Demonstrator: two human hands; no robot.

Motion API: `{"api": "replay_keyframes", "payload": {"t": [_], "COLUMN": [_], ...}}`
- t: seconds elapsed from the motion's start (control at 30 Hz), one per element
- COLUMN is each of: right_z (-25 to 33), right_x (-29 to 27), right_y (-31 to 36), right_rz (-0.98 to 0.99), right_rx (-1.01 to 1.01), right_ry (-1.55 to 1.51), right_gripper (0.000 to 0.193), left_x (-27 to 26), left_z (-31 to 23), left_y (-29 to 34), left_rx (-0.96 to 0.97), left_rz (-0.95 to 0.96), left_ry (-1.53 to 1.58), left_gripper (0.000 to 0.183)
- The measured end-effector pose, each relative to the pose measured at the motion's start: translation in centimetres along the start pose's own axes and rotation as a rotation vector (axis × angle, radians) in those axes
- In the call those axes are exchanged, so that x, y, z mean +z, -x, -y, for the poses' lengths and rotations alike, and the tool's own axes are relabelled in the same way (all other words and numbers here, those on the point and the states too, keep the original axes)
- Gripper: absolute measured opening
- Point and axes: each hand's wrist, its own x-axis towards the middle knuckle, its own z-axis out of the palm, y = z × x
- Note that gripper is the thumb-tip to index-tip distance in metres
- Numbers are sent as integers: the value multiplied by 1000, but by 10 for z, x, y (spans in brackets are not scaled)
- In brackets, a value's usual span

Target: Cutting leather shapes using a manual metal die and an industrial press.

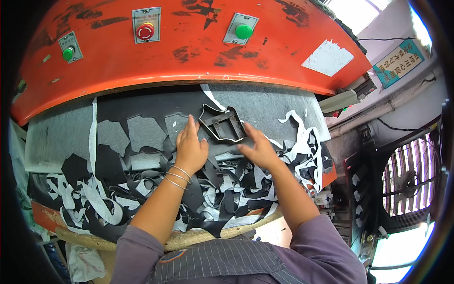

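A dark metal cutting die (pixel 221 121), angular in outline with crossbars inside, lies on the work surface between my hands. My left hand (pixel 191 149) is just left of it, fingers straight and close together, thumb apart, holding nothing. At the die's right edge is my right hand (pixel 259 147), open, with its fingertips at or very near the rim; contact is hard to tell. Under and left of the die stretches a black sheet (pixel 151 102) with several angular holes cut through it, showing the grey board (pixel 274 102) below.
Black and white scraps (pixel 227 189) pile up along the near edge, under my forearms. White strips (pixel 302 146) curl at the right. The orange machine housing (pixel 189 57) spans the far side, bearing a red button (pixel 145 31) and green buttons (pixel 244 31). A fan (pixel 409 182) stands right.
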Motion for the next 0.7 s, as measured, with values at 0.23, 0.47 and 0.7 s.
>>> {"api": "replay_keyframes", "payload": {"t": [0.23,0.47,0.7], "right_z": [-4,-11,-22], "right_x": [5,-9,-13], "right_y": [8,-33,-38], "right_rz": [7,167,139], "right_rx": [-169,-264,-256], "right_ry": [206,314,254], "right_gripper": [89,126,136], "left_x": [1,0,-2], "left_z": [-2,-19,-20], "left_y": [2,10,1], "left_rx": [60,56,102], "left_rz": [48,132,169], "left_ry": [-100,-111,-220], "left_gripper": [78,74,72]}}
